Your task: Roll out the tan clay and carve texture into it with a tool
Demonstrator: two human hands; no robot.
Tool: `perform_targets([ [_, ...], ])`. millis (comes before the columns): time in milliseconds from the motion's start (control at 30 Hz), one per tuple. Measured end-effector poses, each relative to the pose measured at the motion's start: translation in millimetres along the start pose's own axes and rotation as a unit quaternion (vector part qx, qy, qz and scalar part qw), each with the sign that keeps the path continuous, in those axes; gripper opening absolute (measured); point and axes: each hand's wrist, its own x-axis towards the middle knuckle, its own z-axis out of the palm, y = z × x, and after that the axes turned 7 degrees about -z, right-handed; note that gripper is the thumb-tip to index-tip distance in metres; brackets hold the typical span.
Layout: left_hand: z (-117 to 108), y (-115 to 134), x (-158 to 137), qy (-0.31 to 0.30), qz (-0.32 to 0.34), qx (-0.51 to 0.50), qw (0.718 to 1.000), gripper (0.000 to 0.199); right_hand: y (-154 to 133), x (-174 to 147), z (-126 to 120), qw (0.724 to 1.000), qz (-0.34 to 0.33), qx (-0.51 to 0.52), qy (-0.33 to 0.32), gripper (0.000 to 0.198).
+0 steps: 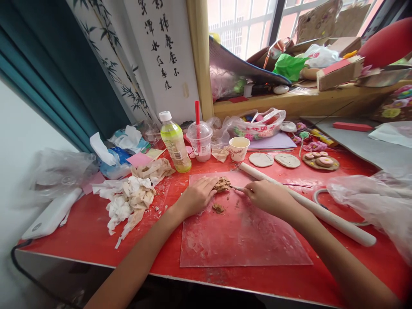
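Note:
On a clear plastic sheet (244,240) lies a lump of brown clay (222,184). My left hand (201,193) rests against the lump's left side, its fingers stretched out and laid close together over the edge. My right hand (265,195) is closed around a thin, pale modelling tool (237,189), whose tip meets the clay's right side. A smaller piece of brown clay (218,208) sits nearer to me, with crumbs scattered about it. How far the tip enters the clay is too small to tell.
A long pale rolling pin (334,219) slants along the right. Behind stand a paper cup (239,148), a lidded cup with a red straw (200,141) and a green drink bottle (175,143). Flat clay discs (261,159) lie at the back; crumpled tissues (131,199) lie left.

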Motion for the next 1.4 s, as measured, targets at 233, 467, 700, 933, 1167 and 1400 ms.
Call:
perform_targets([
  [233,-1,-1,1,0.0,0.008,-0.004,1.0,0.039,-5,6,2,0.999,0.017,0.012,0.036,0.034],
  [467,-1,2,1,-0.005,-0.006,-0.018,1.0,0.039,-16,5,10,0.999,0.031,0.001,0.023,0.026],
  [700,-3,1,1,-0.016,-0.009,-0.016,1.0,0.039,1,2,-5,0.999,0.021,0.026,0.012,0.026],
  [933,-4,-1,0,-0.025,-0.002,-0.025,0.999,0.051,-9,7,1,0.998,0.05,0.031,0.037,0.028],
  [1167,-7,2,2,0.005,-0.064,-0.129,0.99,0.038,-12,5,5,0.998,0.067,0.02,0.001,0.03],
  [1400,-6,3,9,0.049,-0.157,-0.297,0.94,0.039,-12,5,3,0.998,0.062,0.017,-0.017,0.03],
])
